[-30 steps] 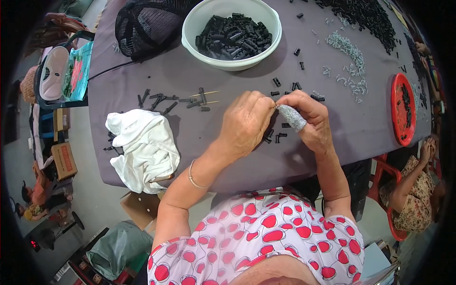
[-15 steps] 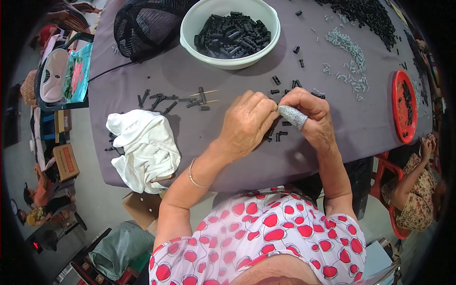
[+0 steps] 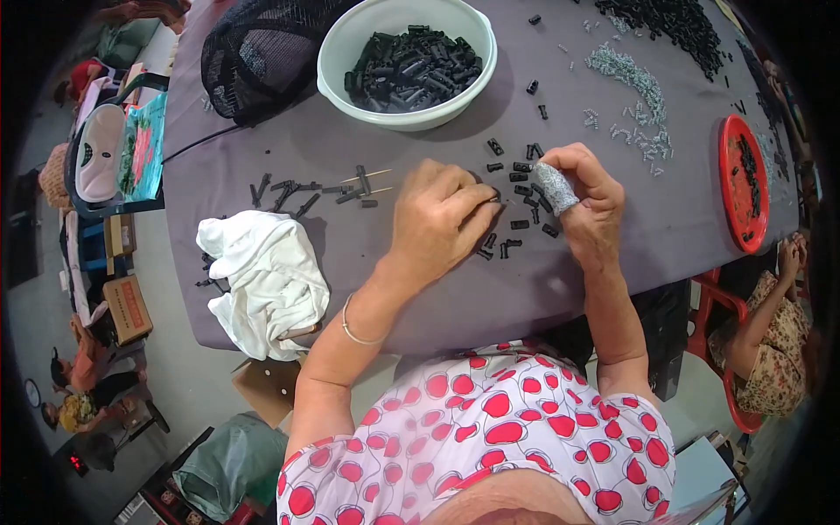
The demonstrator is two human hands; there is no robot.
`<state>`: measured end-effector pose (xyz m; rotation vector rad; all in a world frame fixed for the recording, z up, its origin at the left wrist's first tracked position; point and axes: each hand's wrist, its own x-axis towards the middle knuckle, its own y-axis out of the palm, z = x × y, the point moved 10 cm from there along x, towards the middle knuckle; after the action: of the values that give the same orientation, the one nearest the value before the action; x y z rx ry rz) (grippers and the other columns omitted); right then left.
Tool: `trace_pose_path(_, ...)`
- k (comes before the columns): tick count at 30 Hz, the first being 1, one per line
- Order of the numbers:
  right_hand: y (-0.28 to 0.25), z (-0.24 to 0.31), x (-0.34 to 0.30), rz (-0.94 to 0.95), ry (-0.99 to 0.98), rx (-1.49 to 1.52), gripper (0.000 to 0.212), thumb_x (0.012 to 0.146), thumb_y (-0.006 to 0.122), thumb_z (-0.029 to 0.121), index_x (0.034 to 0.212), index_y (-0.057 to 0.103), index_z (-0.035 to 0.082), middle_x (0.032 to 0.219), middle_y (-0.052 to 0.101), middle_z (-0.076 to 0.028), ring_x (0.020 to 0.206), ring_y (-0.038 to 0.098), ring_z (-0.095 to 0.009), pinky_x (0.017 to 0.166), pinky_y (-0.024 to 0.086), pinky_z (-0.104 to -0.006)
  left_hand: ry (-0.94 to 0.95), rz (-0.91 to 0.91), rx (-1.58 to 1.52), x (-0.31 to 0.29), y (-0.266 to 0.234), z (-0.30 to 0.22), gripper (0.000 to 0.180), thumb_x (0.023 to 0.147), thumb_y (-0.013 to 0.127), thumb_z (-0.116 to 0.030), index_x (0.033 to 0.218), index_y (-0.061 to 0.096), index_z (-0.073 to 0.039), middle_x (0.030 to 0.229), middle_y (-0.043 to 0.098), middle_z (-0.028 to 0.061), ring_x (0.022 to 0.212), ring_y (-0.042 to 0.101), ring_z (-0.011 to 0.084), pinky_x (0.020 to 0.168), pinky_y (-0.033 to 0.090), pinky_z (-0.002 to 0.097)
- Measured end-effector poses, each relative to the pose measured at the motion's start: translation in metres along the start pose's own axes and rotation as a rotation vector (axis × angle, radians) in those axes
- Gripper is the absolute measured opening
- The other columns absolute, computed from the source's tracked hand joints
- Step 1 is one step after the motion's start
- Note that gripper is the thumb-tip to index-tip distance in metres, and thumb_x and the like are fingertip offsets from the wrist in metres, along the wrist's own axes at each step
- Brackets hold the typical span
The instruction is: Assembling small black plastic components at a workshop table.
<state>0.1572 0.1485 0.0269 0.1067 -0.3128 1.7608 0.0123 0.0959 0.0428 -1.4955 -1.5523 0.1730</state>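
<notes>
My left hand point(image 3: 440, 214) is pinched around a small black plastic part point(image 3: 495, 199), and only a bit of it shows between thumb and fingertips. To its right, my right hand point(image 3: 593, 197) has its fingertips closed together, with a silvery-grey wrap point(image 3: 555, 185) around one digit. Whatever those fingertips may hold is too small or hidden to make out. Several short black plastic parts point(image 3: 519, 178) lie on the cloth between and around the hands. Left of my left hand are more black pieces point(image 3: 306, 205), some joined together, and two thin wooden sticks point(image 3: 378, 190).
A white bowl point(image 3: 328, 86) full of black parts stands at the back. Beside it sits a black mesh bag point(image 3: 254, 66). A white cloth point(image 3: 267, 276) lies left. Small metal springs point(image 3: 643, 96), a black heap point(image 3: 669, 31) and a red tray point(image 3: 729, 188) are right.
My hands, which met at the fingertips, have come apart. The right one has shifted right, uncovering black parts on the cloth. The view has moved slightly.
</notes>
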Motion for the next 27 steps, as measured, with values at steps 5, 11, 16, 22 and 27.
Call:
trace_pose_path(5,-0.006,0.001,0.0,-0.023,0.016,0.014,0.01,0.079,0.063,-0.003,0.088,0.061,0.001,0.08,0.053,0.002,0.071,0.046,-0.006,0.066,0.038,-0.0198,-0.128,-0.079,-0.117,0.002,-0.003,0.012,0.008,0.073,0.068,-0.005,0.079,0.064,-0.003,0.074,0.058,0.0079,0.072,0.051,0.0264,0.066,0.042,0.0366)
trace_pose_path(11,-0.025,-0.007,0.003,-0.112,0.087,0.067,0.008,0.081,0.061,-0.002,0.088,0.062,0.001,0.079,0.054,0.005,0.071,0.047,-0.003,0.064,0.038,-0.0181,-0.237,-0.069,-0.122,-0.006,-0.004,0.03,0.006,0.077,0.066,-0.001,0.083,0.064,0.0,0.076,0.061,0.007,0.071,0.053,0.0195,0.063,0.044,0.0298)
trace_pose_path(16,-0.029,-0.012,0.002,-0.142,0.136,0.091,0.007,0.082,0.06,-0.001,0.089,0.062,0.001,0.076,0.056,0.005,0.07,0.049,-0.002,0.063,0.038,-0.0172,-0.294,0.005,-0.042,0.008,-0.001,0.032,0.011,0.08,0.064,-0.002,0.09,0.064,0.001,0.081,0.061,0.0096,0.073,0.058,0.0228,0.066,0.046,0.0327)
trace_pose_path(22,-0.026,-0.011,0.0,-0.13,0.146,0.071,0.007,0.082,0.061,-0.001,0.088,0.062,0.002,0.073,0.057,0.005,0.07,0.053,-0.003,0.062,0.041,-0.0181,-0.147,0.116,0.107,0.039,0.022,0.025,0.017,0.081,0.063,-0.004,0.098,0.065,-0.001,0.083,0.061,0.0132,0.077,0.06,0.0291,0.071,0.048,0.0373)
trace_pose_path(27,-0.022,-0.008,0.0,-0.106,0.108,0.08,0.008,0.081,0.062,-0.002,0.089,0.062,0.0,0.077,0.057,0.003,0.071,0.054,-0.004,0.063,0.043,-0.019,-0.203,0.187,0.014,0.037,0.028,0.036,0.018,0.08,0.064,-0.004,0.098,0.067,-0.001,0.083,0.06,0.0122,0.074,0.06,0.0254,0.069,0.048,0.0343)
